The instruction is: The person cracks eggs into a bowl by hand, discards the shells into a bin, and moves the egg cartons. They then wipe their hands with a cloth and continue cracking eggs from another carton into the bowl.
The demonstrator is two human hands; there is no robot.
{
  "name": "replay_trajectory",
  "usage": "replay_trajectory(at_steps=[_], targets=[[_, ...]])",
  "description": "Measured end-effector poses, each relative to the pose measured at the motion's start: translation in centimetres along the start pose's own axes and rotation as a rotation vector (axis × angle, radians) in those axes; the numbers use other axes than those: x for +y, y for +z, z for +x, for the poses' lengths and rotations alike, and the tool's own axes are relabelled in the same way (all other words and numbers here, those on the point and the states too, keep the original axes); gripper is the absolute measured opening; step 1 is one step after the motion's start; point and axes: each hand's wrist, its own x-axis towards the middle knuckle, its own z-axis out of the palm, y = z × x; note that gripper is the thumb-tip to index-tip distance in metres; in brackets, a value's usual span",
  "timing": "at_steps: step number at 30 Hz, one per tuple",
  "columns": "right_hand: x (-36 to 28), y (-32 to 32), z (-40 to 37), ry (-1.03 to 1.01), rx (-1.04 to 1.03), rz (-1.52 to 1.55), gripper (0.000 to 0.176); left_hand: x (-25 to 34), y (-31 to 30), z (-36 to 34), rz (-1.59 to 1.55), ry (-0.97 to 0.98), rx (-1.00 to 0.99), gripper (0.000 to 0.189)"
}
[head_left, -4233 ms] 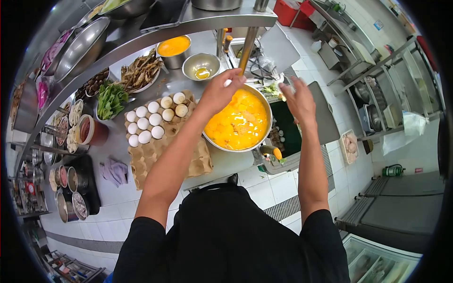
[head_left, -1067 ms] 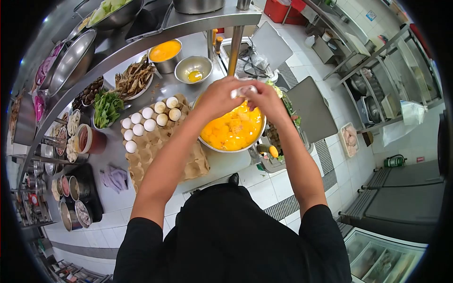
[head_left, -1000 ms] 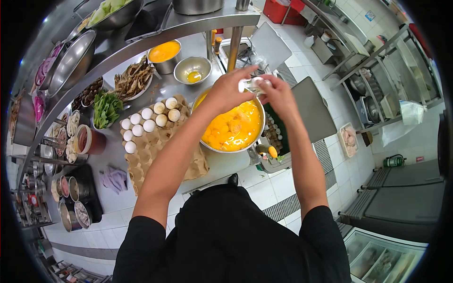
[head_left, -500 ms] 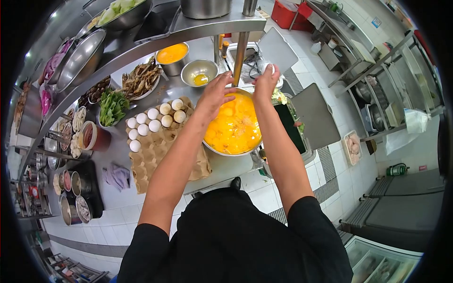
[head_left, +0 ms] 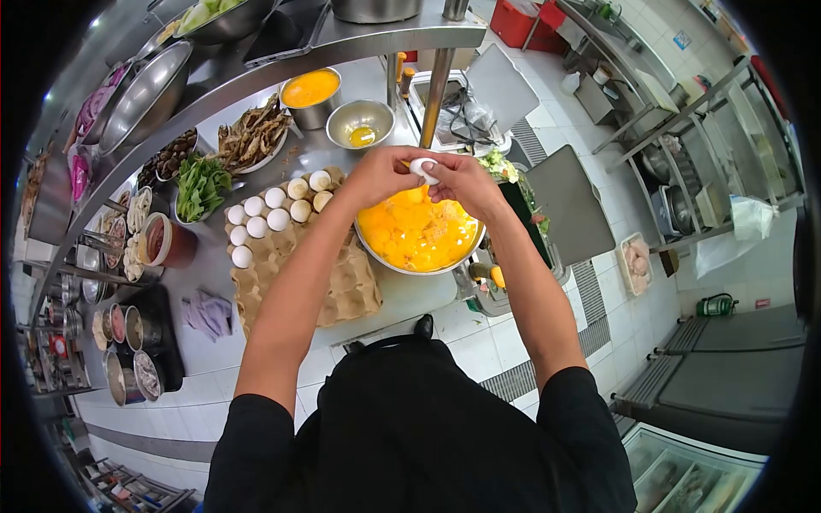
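A white egg (head_left: 423, 170) is held between my two hands, over the far part of a large metal bowl (head_left: 418, 273). The fingers of my left hand (head_left: 382, 178) close on its left side, and my right hand (head_left: 466, 181) grips it from the right. Many cracked eggs (head_left: 416, 231) with orange yolks fill the bowl below. To the left lies a cardboard egg tray (head_left: 295, 274) with several white eggs (head_left: 274, 197) in its far rows and bare cups nearer me. Behind the bowl is a smaller steel bowl (head_left: 342, 128) with a little raw egg in it.
A metal post (head_left: 437, 94) and overhead shelf (head_left: 376, 44) stand just beyond my hands. A pot of orange liquid (head_left: 311, 88), dried fish (head_left: 251, 132), leafy greens (head_left: 202, 187) and a purple cloth (head_left: 207, 314) lie leftward. A dark-topped container (head_left: 526, 224) sits to the right.
My hands have come together over the bowl, both now on the egg that was in my right hand. My left hand was open and apart before.
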Motion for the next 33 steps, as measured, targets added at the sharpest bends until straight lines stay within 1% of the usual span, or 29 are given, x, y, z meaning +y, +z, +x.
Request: replay_trajectory(at_steps=[1, 3, 4, 5, 6, 7, 8, 9, 10, 11, 12, 13, 14, 16, 18, 19, 20, 21, 22, 23, 25, 27, 28, 29, 30, 31, 32, 33], targets=[[-0.1, 0.1, -0.2, 0.001, 0.001, 0.003, 0.032, 0.3, 0.4, -0.6, 0.001, -0.002, -0.002, 0.043], [-0.4, 0.0, -0.5, -0.020, -0.023, -0.243, 0.035, 0.6, 0.9, -1.3, 0.022, -0.023, 0.020, 0.046], [-0.4, -0.1, -0.5, -0.018, -0.023, -0.243, 0.035, 0.6, 1.1, -1.5, 0.047, -0.033, 0.047, 0.047], [-0.5, -0.2, -0.5, -0.033, -0.015, -0.331, 0.035, 0.7, 1.3, -1.8, 0.046, -0.034, 0.046, 0.047], [-0.8, -0.2, -0.7, -0.049, -0.007, -0.419, 0.035, 1.3, 1.5, -2.1, 0.040, -0.005, 0.058, 0.046], [-1.0, -0.3, -0.9, -0.049, -0.004, -0.419, 0.035, 1.6, 1.6, -2.2, 0.034, 0.024, 0.070, 0.045], [-1.4, -0.3, -1.2, -0.048, 0.005, -0.537, 0.037, 1.4, 1.5, -2.1, 0.034, 0.025, 0.068, 0.045], [-1.6, -0.3, -1.5, -0.046, 0.014, -0.654, 0.039, 1.0, 1.3, -2.0, 0.120, 0.045, 0.078, 0.045], [-1.4, -0.5, -1.8, -0.046, 0.014, -0.654, 0.039, 0.7, 1.1, -2.0, 0.207, 0.066, 0.089, 0.045], [-1.2, -0.7, -2.2, -0.204, 0.089, -0.867, 0.041, 0.4, 0.8, -2.1, 0.207, 0.065, 0.089, 0.045], [-1.2, -0.6, -2.5, -0.366, 0.166, -1.076, 0.044, 0.4, 0.5, -2.3, 0.367, 0.140, 0.126, 0.045], [-1.3, -0.6, -2.6, -0.366, 0.166, -1.076, 0.044, 0.4, 0.5, -2.4, 0.528, 0.213, 0.162, 0.045], [-1.4, -0.5, -2.8, -0.374, 0.193, -1.049, 0.045, 0.4, 0.6, -2.5, 0.528, 0.213, 0.161, 0.045], [-2.1, -0.2, -3.1, -0.383, 0.221, -1.022, 0.047, 0.8, 1.0, -2.4, 0.666, 0.226, 0.274, 0.044], [-2.7, 0.3, -3.3, -0.231, 0.245, -0.699, 0.045, 1.6, 2.6, -1.1, 0.566, 0.209, 0.272, 0.047], [-3.1, 0.1, -3.4, -0.169, 0.195, -0.606, 0.042, 2.0, 4.2, -0.3, 0.335, 0.217, 0.246, 0.050], [-1.9, -0.8, -2.8, -0.278, 0.289, -0.545, 0.039, 2.4, 5.6, 0.4, 0.111, 0.222, 0.227, 0.055], [-0.7, -2.7, -2.2, -0.438, 0.423, -0.643, 0.036, 4.8, 6.0, -0.5, 0.093, 0.293, 0.169, 0.063], [-3.5, -2.0, -4.2, -0.238, 0.444, -0.621, 0.035, 4.6, 6.5, -1.0, -0.079, 0.311, 0.155, 0.067], [-3.5, -3.6, -4.5, -0.141, 0.485, -0.606, 0.042, 5.6, 6.0, -2.4, -0.095, 0.276, 0.197, 0.064], [-2.2, -7.0, -5.3, -0.279, 0.677, -1.033, 0.050, 6.4, 1.7, -6.0, 0.154, 0.266, 0.301, 0.054], [-1.9, -8.1, -6.1, -0.366, 0.755, -1.248, 0.056, 3.8, -3.5, -10.5, 0.114, 0.092, 0.568, 0.042], [-1.4, -8.2, -6.0, -0.363, 0.741, -1.196, 0.047, 1.7, -6.2, -13.3, 0.233, 0.022, 0.790, 0.034], [-1.2, -7.0, -5.5, -0.368, 0.737, -1.185, 0.047, -1.0, -9.1, -16.5, 0.389, -0.117, 0.960, 0.032], [-1.0, -5.0, -5.1, -0.398, 0.611, -1.082, 0.044, -1.2, -10.7, -19.4, 0.637, -0.333, 0.992, 0.032], [-0.9, -2.7, -4.6, -0.427, 0.487, -0.980, 0.041, -2.7, -11.7, -21.9, 0.701, -0.443, 0.982, 0.034], [-0.3, 0.3, -3.6, -0.462, 0.391, -0.947, 0.038, -4.5, -12.0, -23.3, 0.761, -0.549, 0.973, 0.036], [0.8, 3.8, -2.2, -0.494, 0.290, -0.917, 0.036, -5.4, -11.6, -24.0, 0.761, -0.551, 0.981, 0.036]])
